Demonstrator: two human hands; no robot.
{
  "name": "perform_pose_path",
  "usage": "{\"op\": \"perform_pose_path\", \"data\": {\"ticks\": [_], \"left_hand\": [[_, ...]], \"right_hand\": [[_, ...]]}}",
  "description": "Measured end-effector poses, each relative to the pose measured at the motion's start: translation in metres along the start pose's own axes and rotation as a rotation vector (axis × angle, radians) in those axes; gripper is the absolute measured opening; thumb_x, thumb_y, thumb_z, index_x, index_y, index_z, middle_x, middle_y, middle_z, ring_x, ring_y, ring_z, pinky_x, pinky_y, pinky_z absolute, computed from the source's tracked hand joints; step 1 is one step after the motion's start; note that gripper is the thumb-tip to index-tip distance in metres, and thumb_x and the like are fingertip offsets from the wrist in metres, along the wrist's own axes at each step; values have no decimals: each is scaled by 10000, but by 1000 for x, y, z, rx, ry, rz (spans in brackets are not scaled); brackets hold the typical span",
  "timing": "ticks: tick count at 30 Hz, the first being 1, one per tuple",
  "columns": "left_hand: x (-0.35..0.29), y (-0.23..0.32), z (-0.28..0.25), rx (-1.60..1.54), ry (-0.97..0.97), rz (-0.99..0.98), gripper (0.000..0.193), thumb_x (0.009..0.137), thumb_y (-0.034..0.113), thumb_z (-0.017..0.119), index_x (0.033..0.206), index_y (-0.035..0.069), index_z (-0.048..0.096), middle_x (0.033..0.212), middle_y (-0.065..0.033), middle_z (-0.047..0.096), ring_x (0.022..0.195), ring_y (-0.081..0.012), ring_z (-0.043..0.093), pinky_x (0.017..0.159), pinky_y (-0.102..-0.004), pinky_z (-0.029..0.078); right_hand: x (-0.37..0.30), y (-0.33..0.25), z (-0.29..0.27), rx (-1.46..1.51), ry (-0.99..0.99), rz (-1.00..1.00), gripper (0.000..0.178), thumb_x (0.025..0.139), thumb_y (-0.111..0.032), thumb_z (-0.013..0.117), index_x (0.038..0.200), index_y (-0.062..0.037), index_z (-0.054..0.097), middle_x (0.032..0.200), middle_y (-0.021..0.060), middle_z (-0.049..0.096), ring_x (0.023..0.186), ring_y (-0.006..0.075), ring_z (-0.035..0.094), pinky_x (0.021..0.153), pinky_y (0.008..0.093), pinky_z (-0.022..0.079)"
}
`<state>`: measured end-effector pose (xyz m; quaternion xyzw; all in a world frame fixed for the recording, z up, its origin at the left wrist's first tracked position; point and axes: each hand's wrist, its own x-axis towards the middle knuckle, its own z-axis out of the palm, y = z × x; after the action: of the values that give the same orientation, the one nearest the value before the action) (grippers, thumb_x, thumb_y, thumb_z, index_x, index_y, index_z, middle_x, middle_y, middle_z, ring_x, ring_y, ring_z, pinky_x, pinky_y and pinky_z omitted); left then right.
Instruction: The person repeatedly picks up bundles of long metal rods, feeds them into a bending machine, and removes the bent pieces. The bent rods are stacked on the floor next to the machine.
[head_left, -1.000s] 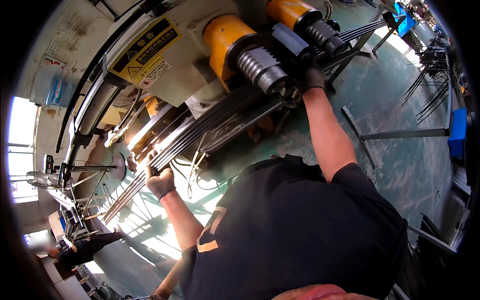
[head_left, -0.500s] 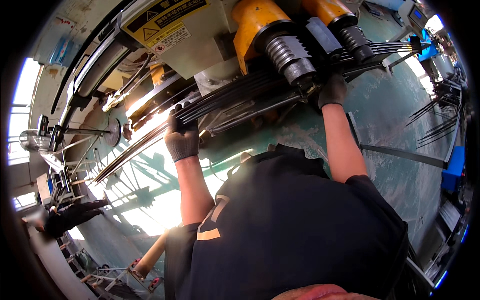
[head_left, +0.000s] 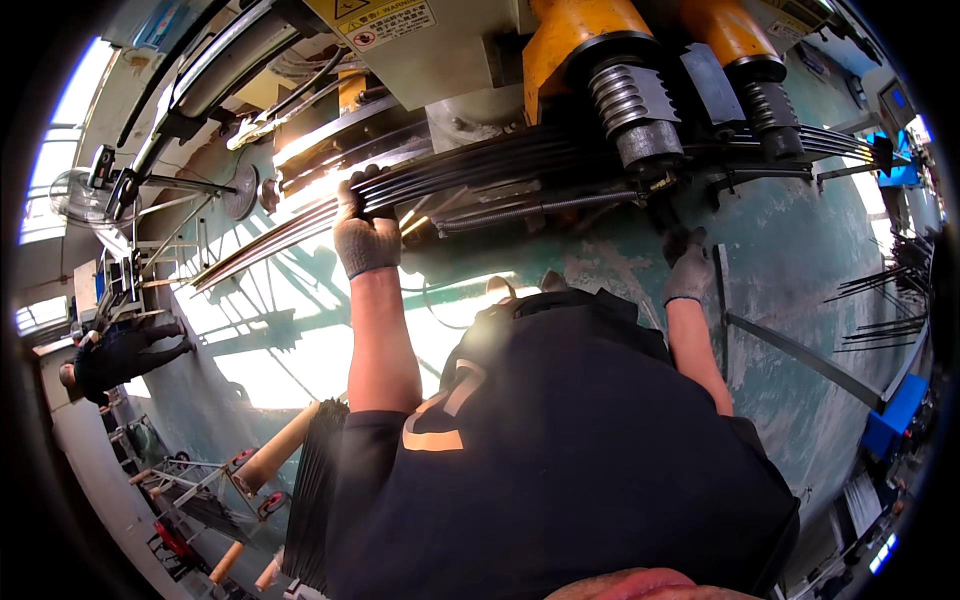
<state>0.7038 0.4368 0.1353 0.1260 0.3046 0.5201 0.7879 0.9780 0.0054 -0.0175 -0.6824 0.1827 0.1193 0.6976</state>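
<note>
A bundle of long thin dark metal rods (head_left: 440, 182) runs slantwise across the machine, its near-left end sloping down over the floor. My left hand (head_left: 366, 240), in a grey knitted glove with dark fingers, is closed around the rods left of the machine's middle. My right hand (head_left: 688, 268), gloved alike, hangs below the rods and apart from them. Its dark fingers look loosely curled and apart, with nothing visible in them. Above it sits a ribbed steel spindle (head_left: 632, 105) on an orange machine arm (head_left: 590, 25). A second ribbed spindle (head_left: 770, 105) stands to its right.
A grey steel arm (head_left: 800, 355) juts across the floor at right, near a blue box (head_left: 893, 415). More dark rods (head_left: 885, 332) lie on a rack at far right. At left are a fan (head_left: 90, 198), a person in dark clothes (head_left: 125, 352) and a cart (head_left: 205, 490).
My right hand has come down, away from the spindle and rods. My left hand still grips the bundle. The view has shifted, so the machine appears farther right and higher.
</note>
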Motion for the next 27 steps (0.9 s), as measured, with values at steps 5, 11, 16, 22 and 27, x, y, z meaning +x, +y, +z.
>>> {"op": "perform_pose_path", "data": {"ticks": [5, 11, 16, 22, 27], "left_hand": [[-8, -27, -11, -6, -145, -99, 341, 1057, 217, 582, 1229, -78, 575, 1242, -202, 640, 1209, -344, 595, 1098, -474, 500], [-24, -11, -12, 445, -335, 17, 386, 1066, 322, 548, 1260, -10, 581, 1267, -179, 637, 1220, -348, 593, 1121, -533, 445], [4, 81, -56, -40, -220, -50, 447, 1067, 313, 496, 1381, -6, 477, 1370, -191, 560, 1276, -370, 545, 1117, -575, 429], [72, 237, -157, -155, -130, 141, 485, 1074, 385, 422, 1363, 9, 523, 1393, -206, 576, 1293, -403, 556, 1151, -632, 382], [116, 369, -194, -21, 63, 288, 577, 1083, 514, 384, 1352, 26, 535, 1354, -210, 595, 1262, -408, 574, 1082, -650, 454]], "right_hand": [[-64, -53, 55, -264, 26, -81, 624, 970, -472, 625, 1362, 12, 597, 1168, 160, 713, 1045, 320, 695, 931, 435, 524], [-12, 29, 33, -681, -157, -454, 593, 999, -536, 588, 1279, -21, 681, 1099, 113, 760, 926, 279, 729, 835, 378, 551], [-11, 45, 8, -364, -142, 88, 411, 1033, -443, 611, 1069, -54, 738, 863, 34, 731, 694, 152, 669, 597, 291, 510], [-35, 69, -25, -543, 6, 247, 491, 1036, -517, 544, 920, -88, 753, 792, 25, 713, 657, 145, 637, 557, 294, 452], [-110, 90, -25, -802, 165, 284, 505, 1026, -495, 494, 908, -81, 759, 812, 24, 720, 655, 155, 620, 612, 328, 465]]}}
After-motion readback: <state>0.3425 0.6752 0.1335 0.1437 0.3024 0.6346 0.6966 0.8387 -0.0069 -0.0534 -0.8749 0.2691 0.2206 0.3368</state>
